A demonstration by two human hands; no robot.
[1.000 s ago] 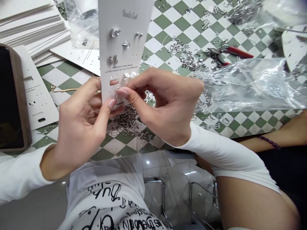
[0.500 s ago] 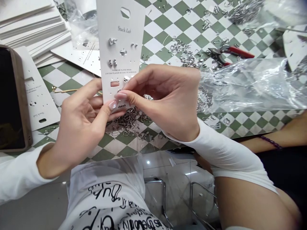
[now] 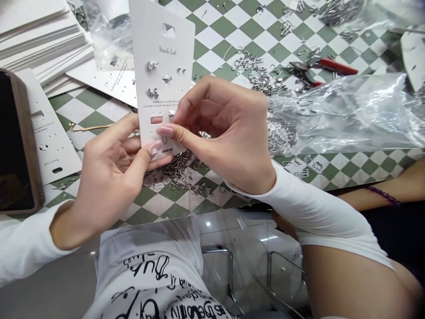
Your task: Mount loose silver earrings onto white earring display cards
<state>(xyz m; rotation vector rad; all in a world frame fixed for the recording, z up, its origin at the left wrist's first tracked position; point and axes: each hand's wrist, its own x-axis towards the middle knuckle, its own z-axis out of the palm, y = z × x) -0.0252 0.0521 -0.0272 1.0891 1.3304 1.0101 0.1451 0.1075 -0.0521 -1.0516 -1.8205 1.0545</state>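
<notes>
I hold a white earring card [image 3: 161, 53] upright over the table's near edge. My left hand [image 3: 109, 177] grips its lower left corner, thumb pressed on the front. My right hand [image 3: 226, 133] is closed at the card's lower right, thumb and forefinger pinching a small silver earring [image 3: 165, 139] against the card. Several silver studs [image 3: 153, 79] sit pinned higher on the card. A heap of loose silver earrings [image 3: 179, 170] lies on the table just under my hands.
The green-and-white checked table [image 3: 212, 40] carries stacked white cards [image 3: 40, 40] at the far left, a brown-edged dark case [image 3: 16, 141], a clear plastic bag [image 3: 345, 115] at right and red-handled pliers [image 3: 318, 68] beyond it. Another person's forearm [image 3: 392, 190] rests at the right edge.
The card has come down and slightly left in view, so its hang hole and printed name now show. Both hands kept their grip on its lower end.
</notes>
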